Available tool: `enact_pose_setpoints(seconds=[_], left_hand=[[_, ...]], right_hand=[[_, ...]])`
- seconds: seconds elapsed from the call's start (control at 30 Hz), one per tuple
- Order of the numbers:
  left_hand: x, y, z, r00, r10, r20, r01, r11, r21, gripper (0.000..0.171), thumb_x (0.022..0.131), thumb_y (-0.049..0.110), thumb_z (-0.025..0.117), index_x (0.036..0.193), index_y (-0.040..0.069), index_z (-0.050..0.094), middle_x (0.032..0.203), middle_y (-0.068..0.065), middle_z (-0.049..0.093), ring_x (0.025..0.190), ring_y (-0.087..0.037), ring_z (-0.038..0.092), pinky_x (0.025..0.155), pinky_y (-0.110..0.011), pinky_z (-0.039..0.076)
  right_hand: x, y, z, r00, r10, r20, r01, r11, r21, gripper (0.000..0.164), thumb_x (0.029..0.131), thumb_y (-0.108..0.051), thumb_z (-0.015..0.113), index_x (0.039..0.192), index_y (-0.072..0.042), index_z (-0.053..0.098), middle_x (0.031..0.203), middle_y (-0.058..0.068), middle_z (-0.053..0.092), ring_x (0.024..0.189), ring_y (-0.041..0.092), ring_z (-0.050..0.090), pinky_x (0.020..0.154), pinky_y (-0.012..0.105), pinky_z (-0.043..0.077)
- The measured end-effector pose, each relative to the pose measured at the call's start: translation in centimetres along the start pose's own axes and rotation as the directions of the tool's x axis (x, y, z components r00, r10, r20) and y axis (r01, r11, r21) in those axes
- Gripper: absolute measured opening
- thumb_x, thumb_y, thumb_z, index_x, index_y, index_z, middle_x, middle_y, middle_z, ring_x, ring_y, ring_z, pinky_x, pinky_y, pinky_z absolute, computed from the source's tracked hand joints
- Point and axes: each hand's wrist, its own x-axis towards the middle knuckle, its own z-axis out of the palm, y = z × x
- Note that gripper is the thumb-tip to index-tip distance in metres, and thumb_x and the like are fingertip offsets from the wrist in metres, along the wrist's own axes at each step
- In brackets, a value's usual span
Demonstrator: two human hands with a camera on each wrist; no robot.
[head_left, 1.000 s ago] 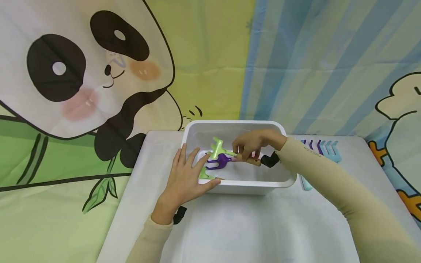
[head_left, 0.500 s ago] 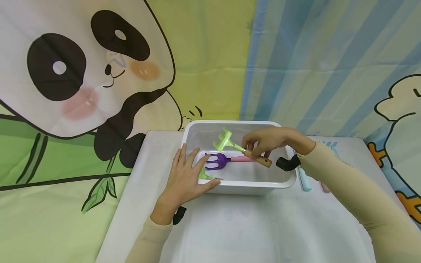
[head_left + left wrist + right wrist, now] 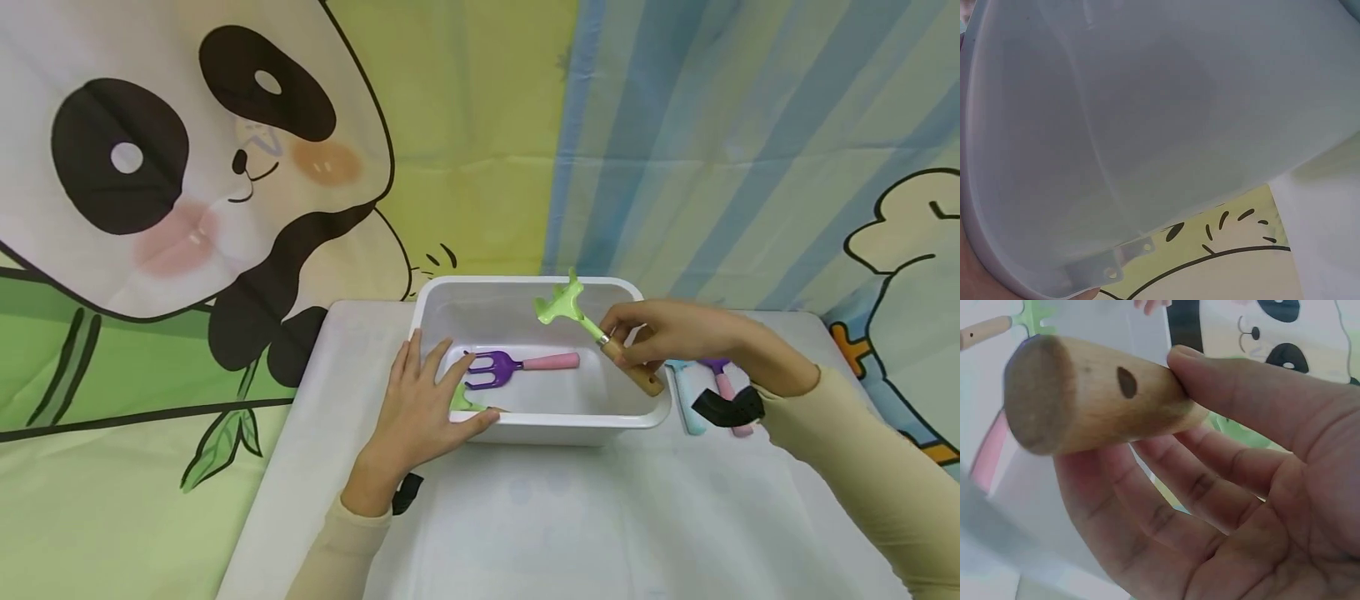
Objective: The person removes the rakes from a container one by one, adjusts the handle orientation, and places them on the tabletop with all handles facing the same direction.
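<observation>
My right hand [image 3: 671,337] pinches the wooden handle [image 3: 1100,394] of a small green hand rake [image 3: 558,305] between thumb and fingers. The rake is tilted over the right part of a white plastic bin [image 3: 570,421], its tined head pointing up and left. With fingers spread, my left hand [image 3: 420,408] rests on the bin's left front rim. On the bin floor lies a purple fork with a pink handle [image 3: 551,362]. A second green tool [image 3: 461,400] with a wooden handle lies by the front wall, partly hidden by my left hand.
Right of the bin, a light-blue tool [image 3: 686,404] and another purple fork with a pink handle [image 3: 726,387] lie on the white table [image 3: 540,517], partly behind my right arm. A printed panda curtain [image 3: 480,150] hangs close behind the bin.
My right hand has lifted the green rake from the bin floor and carried it right and up, uncovering the purple fork's pink handle. The left hand stays on the rim.
</observation>
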Motion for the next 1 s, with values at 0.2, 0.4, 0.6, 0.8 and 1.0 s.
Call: enact_pose_setpoints(seconds=[0.2,0.4,0.6,0.8,1.0], left_hand=[[0.0,-0.1,-0.1,1.000,-0.006,0.000,0.006,1.000,0.008,0.091,0.084,0.086,0.035,0.139,0.018,0.061,0.148,-0.017,0.046,0.145,-0.052,0.014,0.117,-0.060,0.010],[0.0,0.0,-0.1,1.000,-0.007,0.003,0.007,1.000,-0.006,0.091,0.084,0.086,0.038,0.140,0.018,0.060,0.148,-0.018,0.045,0.145,-0.052,0.014,0.116,-0.061,0.012],[0.0,0.1,0.0,1.000,-0.010,0.004,0.010,1.000,-0.024,0.091,0.083,0.086,0.039,0.141,0.018,0.059,0.149,-0.017,0.044,0.146,-0.052,0.012,0.117,-0.060,0.009],[0.0,0.0,0.0,1.000,-0.018,0.019,0.018,1.000,-0.021,0.091,0.083,0.086,0.040,0.142,0.019,0.058,0.150,-0.017,0.044,0.146,-0.052,0.012,0.117,-0.059,0.007],[0.1,0.1,0.1,1.000,-0.019,0.024,0.019,1.000,-0.021,0.092,0.083,0.087,0.039,0.142,0.019,0.058,0.150,-0.018,0.043,0.146,-0.052,0.011,0.117,-0.059,0.007]], right_hand=[[-3.9,1.1,1.3,0.993,0.009,-0.116,-0.017,0.998,-0.067,0.031,0.099,-0.019,0.066,0.126,-0.009,0.055,0.108,0.012,0.062,0.087,0.027,0.068,0.076,0.037,0.057],[-7.6,3.3,3.3,0.962,0.070,-0.265,-0.079,0.997,-0.024,0.037,0.099,-0.020,0.065,0.130,-0.004,0.052,0.108,0.010,0.064,0.089,0.026,0.066,0.071,0.035,0.057],[-10.2,6.8,6.5,0.896,0.129,-0.426,-0.105,0.991,0.079,0.040,0.100,-0.021,0.064,0.132,-0.002,0.051,0.115,0.017,0.059,0.097,0.033,0.062,0.070,0.036,0.057],[-11.9,11.8,9.8,0.870,0.225,-0.439,-0.132,0.964,0.232,0.047,0.101,-0.019,0.063,0.135,0.007,0.044,0.117,0.023,0.056,0.099,0.032,0.063,0.074,0.036,0.059],[-12.9,16.7,13.5,0.860,0.347,-0.374,-0.187,0.897,0.402,0.053,0.098,-0.017,0.066,0.134,0.013,0.040,0.116,0.026,0.056,0.099,0.033,0.063,0.076,0.043,0.059]])
